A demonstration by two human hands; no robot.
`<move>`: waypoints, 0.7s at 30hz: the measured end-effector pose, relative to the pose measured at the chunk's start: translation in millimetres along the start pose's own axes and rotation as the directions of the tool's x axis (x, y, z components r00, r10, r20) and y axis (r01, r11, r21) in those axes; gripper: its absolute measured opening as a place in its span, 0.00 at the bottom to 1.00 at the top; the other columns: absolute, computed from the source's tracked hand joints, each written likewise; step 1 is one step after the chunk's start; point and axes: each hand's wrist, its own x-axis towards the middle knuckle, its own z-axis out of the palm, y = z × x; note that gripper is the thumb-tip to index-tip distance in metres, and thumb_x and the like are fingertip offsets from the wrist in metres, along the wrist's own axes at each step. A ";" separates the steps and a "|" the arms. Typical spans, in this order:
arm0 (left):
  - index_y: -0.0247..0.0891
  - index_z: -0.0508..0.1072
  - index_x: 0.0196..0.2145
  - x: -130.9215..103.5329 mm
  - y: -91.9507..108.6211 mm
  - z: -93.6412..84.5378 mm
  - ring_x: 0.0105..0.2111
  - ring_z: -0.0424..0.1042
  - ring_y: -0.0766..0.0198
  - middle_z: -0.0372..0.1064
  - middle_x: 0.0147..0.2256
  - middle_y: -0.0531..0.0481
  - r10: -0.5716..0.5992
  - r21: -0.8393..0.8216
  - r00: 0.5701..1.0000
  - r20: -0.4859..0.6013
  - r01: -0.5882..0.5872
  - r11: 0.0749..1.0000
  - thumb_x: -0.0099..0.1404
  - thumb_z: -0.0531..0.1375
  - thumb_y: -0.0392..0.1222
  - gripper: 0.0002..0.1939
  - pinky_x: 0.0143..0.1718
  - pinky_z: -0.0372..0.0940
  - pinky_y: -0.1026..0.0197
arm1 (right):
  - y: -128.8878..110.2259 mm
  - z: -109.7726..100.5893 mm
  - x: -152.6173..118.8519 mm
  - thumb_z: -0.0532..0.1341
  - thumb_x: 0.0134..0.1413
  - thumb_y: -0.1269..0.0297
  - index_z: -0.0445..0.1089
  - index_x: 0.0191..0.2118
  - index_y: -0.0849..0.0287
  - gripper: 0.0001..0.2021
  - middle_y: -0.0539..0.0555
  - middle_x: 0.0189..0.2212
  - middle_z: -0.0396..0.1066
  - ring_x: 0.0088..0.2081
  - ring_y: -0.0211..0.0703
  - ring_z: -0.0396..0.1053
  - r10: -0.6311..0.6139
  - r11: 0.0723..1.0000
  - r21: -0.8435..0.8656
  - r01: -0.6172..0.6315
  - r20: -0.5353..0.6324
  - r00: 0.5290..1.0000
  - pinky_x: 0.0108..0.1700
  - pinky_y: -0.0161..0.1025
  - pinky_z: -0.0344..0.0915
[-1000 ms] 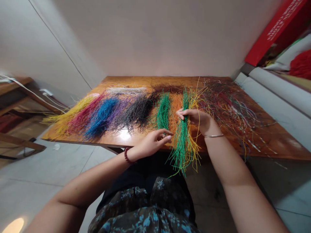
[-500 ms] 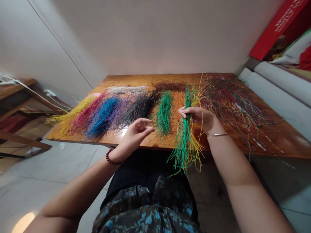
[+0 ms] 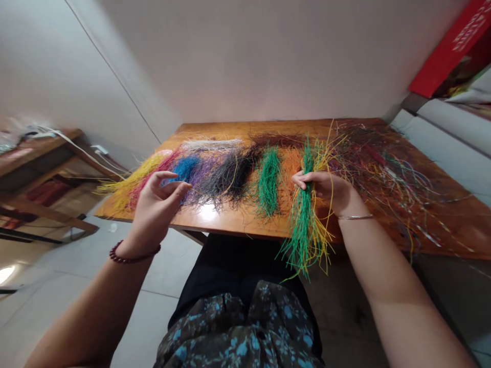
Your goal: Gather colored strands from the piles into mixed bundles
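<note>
My right hand [image 3: 320, 186] is closed round an upright bundle of green wire strands [image 3: 303, 230], with yellow wire strands [image 3: 321, 235] hanging along its right side. The bundle's lower ends spread out over the table's front edge. Off to the left, my left hand [image 3: 159, 202] is raised in front of the blue pile [image 3: 186, 167], thumb and fingers in a loose pinch. A single thin yellowish strand [image 3: 235, 176] curves away from its thumb tip over the dark pile. A flat green pile [image 3: 268, 181] and an orange pile [image 3: 290, 171] lie just left of the bundle.
The wooden table [image 3: 230, 225] also carries yellow [image 3: 143, 174], purple [image 3: 205, 171], black-grey [image 3: 226, 176], white [image 3: 213, 145] and brown [image 3: 278, 139] piles. A mixed tangle [image 3: 383, 168] covers its right part. A wall stands behind, with a red box [image 3: 445, 51] at upper right.
My left hand has moved left, from near the flat green pile to the blue pile, trailing a thin yellowish strand. My right hand keeps hold of the bundle. The view has shifted slightly.
</note>
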 end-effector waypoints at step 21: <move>0.32 0.62 0.35 170.9 -48.4 -186.2 0.29 0.67 0.74 0.65 0.25 0.61 0.315 0.677 0.878 -0.360 0.013 0.736 0.57 0.63 0.27 0.13 0.29 0.57 0.71 | -3.2 5.1 2.8 0.57 0.56 0.54 0.61 0.26 0.60 0.15 0.47 0.23 0.50 0.20 0.31 0.44 0.044 0.999 -0.007 -0.044 0.000 0.999 0.16 0.34 0.40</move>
